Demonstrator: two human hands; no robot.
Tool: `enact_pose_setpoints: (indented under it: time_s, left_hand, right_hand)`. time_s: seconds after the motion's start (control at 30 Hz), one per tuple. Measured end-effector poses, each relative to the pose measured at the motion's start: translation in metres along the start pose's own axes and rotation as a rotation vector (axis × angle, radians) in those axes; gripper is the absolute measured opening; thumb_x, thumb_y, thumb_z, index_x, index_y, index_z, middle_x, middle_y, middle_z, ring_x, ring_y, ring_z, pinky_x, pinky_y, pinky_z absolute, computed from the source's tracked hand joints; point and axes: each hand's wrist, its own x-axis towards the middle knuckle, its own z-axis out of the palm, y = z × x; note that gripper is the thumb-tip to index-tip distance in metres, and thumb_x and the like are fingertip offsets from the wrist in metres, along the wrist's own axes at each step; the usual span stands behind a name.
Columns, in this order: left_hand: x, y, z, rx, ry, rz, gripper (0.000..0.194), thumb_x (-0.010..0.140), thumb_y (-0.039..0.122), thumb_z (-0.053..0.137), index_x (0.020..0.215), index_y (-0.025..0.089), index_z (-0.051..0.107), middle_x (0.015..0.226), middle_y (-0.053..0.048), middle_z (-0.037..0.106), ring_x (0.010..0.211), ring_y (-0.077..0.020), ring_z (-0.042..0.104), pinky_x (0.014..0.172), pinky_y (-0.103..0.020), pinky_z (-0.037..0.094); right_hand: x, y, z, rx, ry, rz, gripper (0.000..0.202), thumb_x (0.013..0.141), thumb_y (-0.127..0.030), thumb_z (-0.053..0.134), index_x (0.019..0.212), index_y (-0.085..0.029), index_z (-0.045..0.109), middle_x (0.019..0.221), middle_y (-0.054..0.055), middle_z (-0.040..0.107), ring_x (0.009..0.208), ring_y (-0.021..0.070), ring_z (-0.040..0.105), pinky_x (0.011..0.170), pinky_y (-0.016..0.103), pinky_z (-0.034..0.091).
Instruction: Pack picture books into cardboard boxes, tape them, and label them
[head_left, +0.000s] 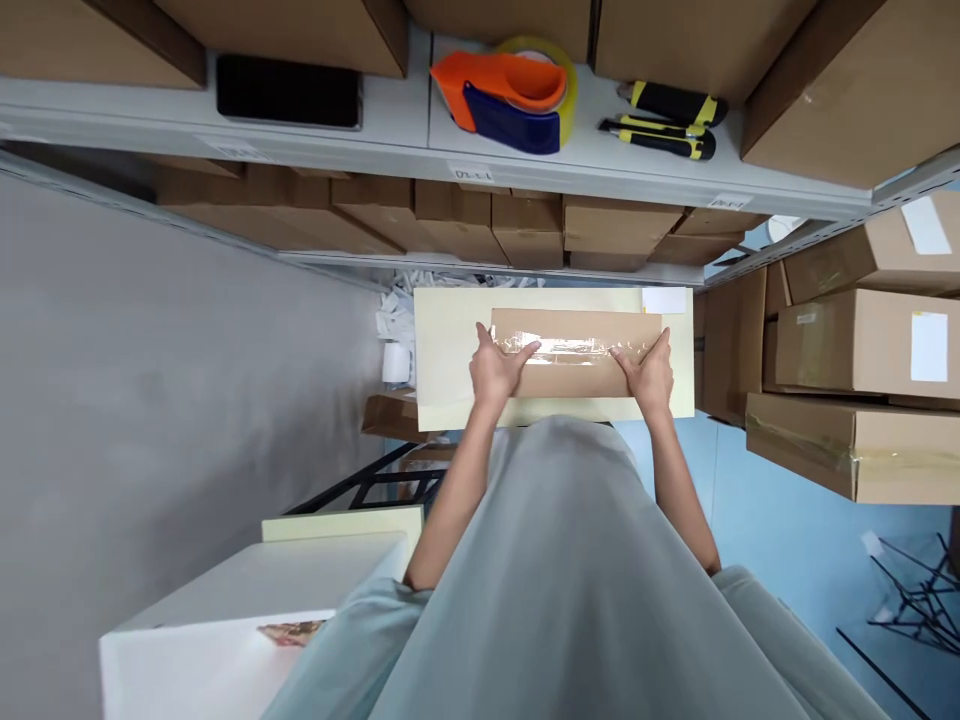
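Observation:
A taped cardboard box (574, 380) lies lengthwise over a cream-coloured board (450, 350). Shiny clear tape runs along its top. My left hand (496, 368) grips the box at its left end, thumb on top and the other fingers round the side. At the opposite end my right hand (651, 372) holds it the same way, its thumb pointing inward. The fingers under and behind the box are partly hidden. A white label (664, 300) sits at the board's far right corner.
On the shelf (405, 140) ahead lie a black phone (289, 92), an orange and blue tape dispenser (510, 95) and box cutters (667, 120). Cartons (862, 340) are stacked to the right. A white cabinet (247, 590) stands at lower left, and a grey wall (187, 350) is on the left.

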Motion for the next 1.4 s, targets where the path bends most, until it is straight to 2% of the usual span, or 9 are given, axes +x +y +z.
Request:
enact_pose_setpoints:
  time_s: [0.13, 0.3, 0.47, 0.63, 0.87, 1.03, 1.13, 1.23, 1.4]
  left_hand:
    - [0.013, -0.015, -0.011, -0.222, -0.195, -0.025, 0.052, 0.089, 0.051, 0.083, 0.126, 0.015, 0.073, 0.127, -0.016, 0.081, 0.121, -0.0328, 0.077, 0.11, -0.046, 0.06]
    - [0.017, -0.021, -0.011, -0.281, -0.197, 0.043, 0.055, 0.091, 0.054, 0.081, 0.129, 0.015, 0.071, 0.128, -0.014, 0.081, 0.122, -0.0313, 0.077, 0.112, -0.045, 0.06]
    - [0.02, -0.031, -0.004, -0.29, -0.183, 0.118, 0.065, 0.092, 0.066, 0.078, 0.131, 0.014, 0.071, 0.13, -0.016, 0.08, 0.125, -0.0337, 0.075, 0.117, -0.049, 0.057]
    - [0.006, -0.033, 0.004, -0.19, 0.039, 0.097, 0.101, 0.088, 0.069, 0.081, 0.163, 0.013, 0.045, 0.168, -0.025, 0.051, 0.157, -0.0398, 0.049, 0.132, -0.055, 0.038]
    - [-0.016, -0.021, 0.003, -0.065, 0.052, 0.218, 0.124, 0.084, 0.073, 0.083, 0.173, 0.011, 0.023, 0.181, -0.027, 0.025, 0.17, -0.0408, 0.025, 0.139, -0.055, 0.024]
    - [-0.007, -0.028, 0.003, -0.117, -0.067, 0.112, 0.119, 0.083, 0.069, 0.085, 0.171, 0.011, 0.03, 0.169, -0.028, 0.048, 0.156, -0.0449, 0.049, 0.129, -0.056, 0.042]
    - [-0.001, -0.038, 0.005, -0.16, -0.101, 0.149, 0.11, 0.086, 0.07, 0.082, 0.168, 0.013, 0.037, 0.165, -0.025, 0.054, 0.154, -0.0431, 0.052, 0.127, -0.054, 0.045]
    - [0.004, -0.043, 0.006, -0.204, -0.126, 0.182, 0.091, 0.093, 0.067, 0.076, 0.162, 0.015, 0.046, 0.159, -0.022, 0.062, 0.149, -0.0387, 0.059, 0.124, -0.049, 0.048]
    - [0.0, -0.035, 0.0, -0.204, -0.103, 0.205, 0.067, 0.099, 0.06, 0.071, 0.148, 0.015, 0.062, 0.145, -0.02, 0.071, 0.14, -0.0352, 0.065, 0.119, -0.045, 0.05]
  right_hand:
    - [0.014, 0.021, -0.006, 0.194, -0.097, -0.098, 0.087, 0.109, -0.069, 0.041, 0.173, -0.014, 0.018, 0.161, 0.025, 0.057, 0.141, 0.034, 0.064, 0.113, 0.047, 0.055]
    - [0.031, 0.045, 0.004, 0.565, -0.108, -0.332, 0.083, 0.109, -0.074, 0.035, 0.168, -0.016, 0.036, 0.156, 0.021, 0.063, 0.141, 0.0292, 0.063, 0.119, 0.047, 0.052]
    - [0.032, 0.053, 0.01, 0.517, 0.002, -0.246, 0.091, 0.106, -0.081, 0.032, 0.171, -0.017, 0.036, 0.161, 0.021, 0.059, 0.148, 0.035, 0.058, 0.125, 0.058, 0.046]
    - [-0.002, 0.004, 0.021, 0.002, 0.396, -0.27, 0.096, 0.111, -0.07, 0.024, 0.176, -0.001, 0.01, 0.182, 0.029, 0.014, 0.172, 0.0419, 0.01, 0.135, 0.069, 0.017]
    - [-0.039, -0.082, 0.083, -0.077, 0.289, -0.323, 0.103, 0.109, -0.074, 0.022, 0.176, 0.0, -0.001, 0.183, 0.029, 0.007, 0.173, 0.0402, 0.001, 0.136, 0.069, 0.015]
    - [-0.013, -0.007, 0.049, 0.017, 0.379, -0.135, 0.112, 0.103, -0.085, 0.026, 0.174, 0.002, 0.015, 0.181, 0.032, 0.014, 0.171, 0.0424, 0.012, 0.135, 0.068, 0.016]
    - [0.003, 0.038, 0.018, 0.227, 0.249, -0.102, 0.114, 0.098, -0.092, 0.032, 0.168, -0.003, 0.035, 0.169, 0.034, 0.042, 0.157, 0.0436, 0.043, 0.127, 0.064, 0.037]
    - [0.015, 0.054, 0.005, 0.41, 0.109, -0.138, 0.11, 0.091, -0.1, 0.032, 0.14, -0.007, 0.064, 0.136, 0.029, 0.071, 0.126, 0.0385, 0.067, 0.109, 0.052, 0.054]
    - [0.022, 0.052, 0.011, 0.471, 0.146, -0.137, 0.099, 0.082, -0.105, 0.038, 0.104, -0.015, 0.07, 0.115, 0.024, 0.077, 0.109, 0.0346, 0.07, 0.101, 0.047, 0.054]
